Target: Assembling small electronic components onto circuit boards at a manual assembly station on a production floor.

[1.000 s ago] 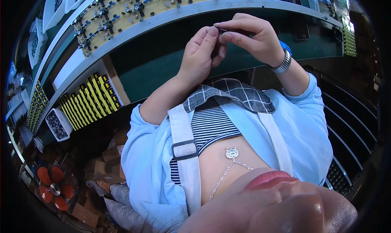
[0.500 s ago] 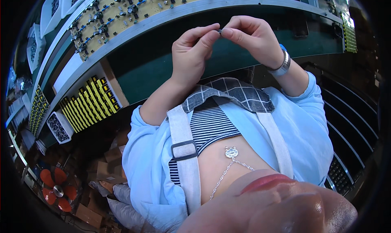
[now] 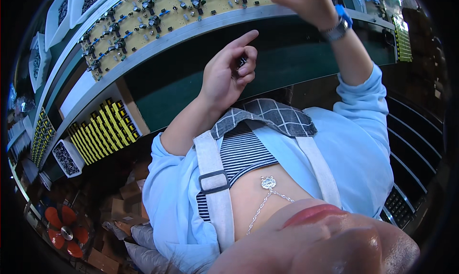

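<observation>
My left hand (image 3: 229, 70) is held over the dark green bench strip. Its index finger points out, while the other fingers curl round small dark parts with shiny metal bits (image 3: 241, 62), probably electronic components. Up at the picture's top edge, my right hand (image 3: 308, 6) reaches over the tan circuit board panel (image 3: 177, 22). The frame cuts off part of its fingers, so what they hold, if anything, is hidden. Rows of black cylindrical parts, small blue pieces and other components stand on the panel.
A metal rail (image 3: 191, 32) runs along the panel's near side. To the left are yellow-and-black parts in rows (image 3: 105, 130), a white bin of small dark parts (image 3: 67, 156) and white trays (image 3: 60, 15). An orange fan (image 3: 67, 232) and cardboard boxes (image 3: 126, 209) stand lower left.
My hands were together, fingertips pinching a small dark thing between them. Now they are apart: the right has moved up over the panel, and the left stays back with its index finger extended.
</observation>
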{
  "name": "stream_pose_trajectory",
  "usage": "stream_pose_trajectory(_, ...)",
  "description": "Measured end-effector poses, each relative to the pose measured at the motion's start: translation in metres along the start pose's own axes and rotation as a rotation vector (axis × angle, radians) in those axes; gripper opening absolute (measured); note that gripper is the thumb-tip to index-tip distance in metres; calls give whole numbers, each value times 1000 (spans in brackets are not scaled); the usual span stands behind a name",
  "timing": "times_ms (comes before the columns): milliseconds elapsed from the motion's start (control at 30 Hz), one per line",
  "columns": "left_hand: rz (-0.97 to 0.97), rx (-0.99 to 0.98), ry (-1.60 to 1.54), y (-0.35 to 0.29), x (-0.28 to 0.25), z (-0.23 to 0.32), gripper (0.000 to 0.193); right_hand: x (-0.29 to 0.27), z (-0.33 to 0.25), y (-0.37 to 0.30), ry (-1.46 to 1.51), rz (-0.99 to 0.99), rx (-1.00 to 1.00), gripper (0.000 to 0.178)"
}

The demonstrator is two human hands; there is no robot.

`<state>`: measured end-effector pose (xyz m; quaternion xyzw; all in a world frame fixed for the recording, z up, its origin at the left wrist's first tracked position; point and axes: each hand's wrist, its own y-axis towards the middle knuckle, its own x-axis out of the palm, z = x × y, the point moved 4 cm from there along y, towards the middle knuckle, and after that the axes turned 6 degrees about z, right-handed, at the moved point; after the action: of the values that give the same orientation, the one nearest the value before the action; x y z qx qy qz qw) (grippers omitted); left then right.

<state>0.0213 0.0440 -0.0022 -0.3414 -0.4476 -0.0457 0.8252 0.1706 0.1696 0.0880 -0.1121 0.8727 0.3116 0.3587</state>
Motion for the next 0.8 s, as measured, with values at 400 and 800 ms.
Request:
stream_pose_trajectory(400,-28,-48,193,3,-3,-7,25,-7,30,48,-124,-259,-187,12)
stream_pose_trajectory(800,-23,-36,185,2,-4,-9,27,6,38,44,-91,-233,-320,11)
